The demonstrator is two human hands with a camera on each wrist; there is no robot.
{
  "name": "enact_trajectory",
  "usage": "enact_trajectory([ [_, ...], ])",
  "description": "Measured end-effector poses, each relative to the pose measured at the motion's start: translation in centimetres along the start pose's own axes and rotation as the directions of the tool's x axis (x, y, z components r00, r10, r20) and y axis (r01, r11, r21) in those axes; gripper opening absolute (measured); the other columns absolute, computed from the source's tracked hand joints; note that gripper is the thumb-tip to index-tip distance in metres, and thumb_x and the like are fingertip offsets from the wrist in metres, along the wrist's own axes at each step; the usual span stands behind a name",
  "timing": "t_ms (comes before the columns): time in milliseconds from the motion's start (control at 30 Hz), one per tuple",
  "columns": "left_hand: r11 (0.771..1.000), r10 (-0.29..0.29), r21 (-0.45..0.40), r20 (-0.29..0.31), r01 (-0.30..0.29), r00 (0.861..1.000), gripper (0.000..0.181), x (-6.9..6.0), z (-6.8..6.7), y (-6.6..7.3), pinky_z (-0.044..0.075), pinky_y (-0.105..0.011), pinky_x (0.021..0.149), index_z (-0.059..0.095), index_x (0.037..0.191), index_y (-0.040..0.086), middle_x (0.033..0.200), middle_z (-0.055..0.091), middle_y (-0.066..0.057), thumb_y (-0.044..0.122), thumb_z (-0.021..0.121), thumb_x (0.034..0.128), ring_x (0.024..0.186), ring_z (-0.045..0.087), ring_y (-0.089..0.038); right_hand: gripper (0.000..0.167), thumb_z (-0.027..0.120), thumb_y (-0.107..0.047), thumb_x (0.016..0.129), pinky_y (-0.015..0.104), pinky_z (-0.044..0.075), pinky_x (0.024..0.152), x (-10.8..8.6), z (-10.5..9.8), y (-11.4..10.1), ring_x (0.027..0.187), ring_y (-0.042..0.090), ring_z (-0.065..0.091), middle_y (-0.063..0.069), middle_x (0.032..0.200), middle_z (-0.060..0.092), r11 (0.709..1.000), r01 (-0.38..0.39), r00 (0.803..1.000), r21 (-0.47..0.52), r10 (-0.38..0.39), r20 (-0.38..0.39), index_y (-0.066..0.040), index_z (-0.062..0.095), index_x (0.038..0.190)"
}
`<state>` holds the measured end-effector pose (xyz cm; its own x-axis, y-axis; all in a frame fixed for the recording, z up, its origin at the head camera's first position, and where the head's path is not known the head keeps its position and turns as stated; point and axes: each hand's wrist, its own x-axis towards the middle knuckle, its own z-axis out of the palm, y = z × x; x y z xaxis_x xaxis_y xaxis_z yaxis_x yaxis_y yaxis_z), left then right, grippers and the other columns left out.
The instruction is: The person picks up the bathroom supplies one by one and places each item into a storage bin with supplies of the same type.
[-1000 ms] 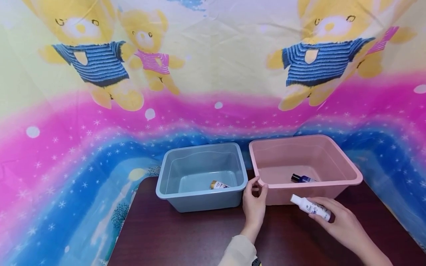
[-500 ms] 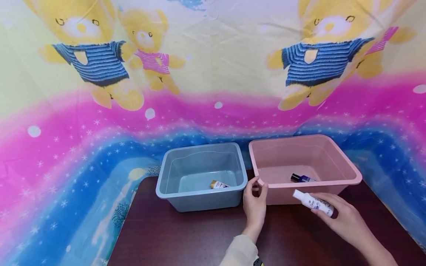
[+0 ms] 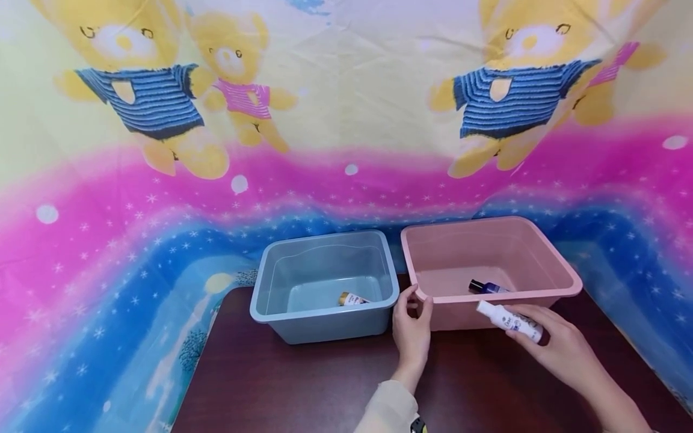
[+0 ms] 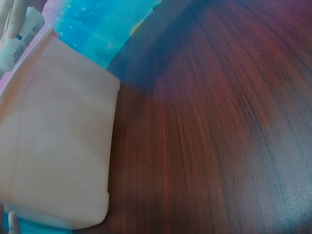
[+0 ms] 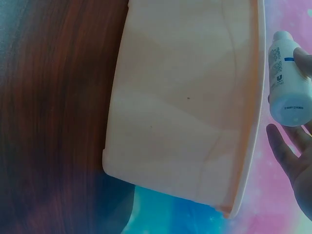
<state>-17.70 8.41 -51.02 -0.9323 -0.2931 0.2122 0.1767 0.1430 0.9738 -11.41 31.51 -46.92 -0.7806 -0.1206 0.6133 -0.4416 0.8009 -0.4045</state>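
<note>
My right hand (image 3: 568, 349) holds a small white Dove bottle (image 3: 509, 320) between thumb and fingers. The bottle tilts, its white cap up and to the left, in front of the pink tub's near wall. In the right wrist view, the bottle (image 5: 290, 87) shows its base and back print. My left hand (image 3: 411, 328) pinches the front left corner of the pink plastic tub (image 3: 492, 297). Inside that tub lies a dark purple bottle (image 3: 489, 287) with a black cap, partly hidden by the rim.
Left of the pink tub stands a blue-grey plastic tub (image 3: 325, 316). A white bottle with a gold cap (image 3: 353, 299) lies in it. Both tubs stand on a dark wood table (image 3: 303, 385). A printed teddy bear cloth (image 3: 346, 120) hangs behind.
My right hand has raised the white bottle slightly and moved it a little to the right. The left hand stays at the pink tub's corner. The head view has shifted slightly.
</note>
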Motion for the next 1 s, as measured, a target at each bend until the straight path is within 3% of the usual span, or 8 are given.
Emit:
enact_trajectory([
  [400,1.000,0.000,0.026,-0.003,0.000,1.000,0.033,0.1,0.0,-0.2,0.050,-0.034,0.079,0.067,0.121,0.030,0.102,0.061,0.012,0.036,0.073,0.0890,0.094,0.059,-0.018,0.057,0.089,-0.002,0.064,0.008,0.034,0.077,1.1,-0.8,0.6,0.094,-0.009,0.047,0.012,0.107,0.067,1.000,-0.005,1.000,-0.011,0.004,-0.015,-0.013,0.071,0.117],
  [633,1.000,-0.012,0.007,0.006,0.012,1.000,0.031,0.2,-0.1,-0.1,0.051,-0.038,0.079,0.066,0.119,0.034,0.097,0.061,0.012,0.035,0.074,0.0888,0.094,0.060,-0.020,0.052,0.087,-0.006,0.071,0.008,0.035,0.074,1.7,-1.2,0.9,0.090,-0.010,0.046,0.001,0.108,0.064,0.999,-0.037,0.999,-0.001,0.037,0.027,-0.016,0.071,0.119],
  [767,1.000,0.015,0.027,-0.007,-0.014,1.000,0.031,0.2,-0.1,-0.2,0.049,-0.033,0.076,0.067,0.118,0.034,0.097,0.062,0.010,0.034,0.075,0.0878,0.092,0.060,-0.018,0.047,0.087,-0.007,0.072,0.009,0.034,0.076,2.0,-1.2,1.2,0.090,-0.011,0.047,-0.009,0.108,0.062,0.999,-0.041,0.999,0.010,0.041,0.021,-0.013,0.071,0.116],
  [1000,0.998,0.045,0.039,-0.021,-0.044,0.999,0.031,0.3,-0.1,-0.3,0.046,-0.028,0.074,0.068,0.117,0.033,0.095,0.064,0.008,0.031,0.076,0.0869,0.090,0.060,-0.017,0.046,0.087,-0.007,0.072,0.009,0.033,0.077,3.0,-1.2,1.4,0.089,-0.011,0.048,0.010,0.103,0.068,1.000,-0.020,1.000,0.009,0.020,0.009,-0.013,0.071,0.115],
])
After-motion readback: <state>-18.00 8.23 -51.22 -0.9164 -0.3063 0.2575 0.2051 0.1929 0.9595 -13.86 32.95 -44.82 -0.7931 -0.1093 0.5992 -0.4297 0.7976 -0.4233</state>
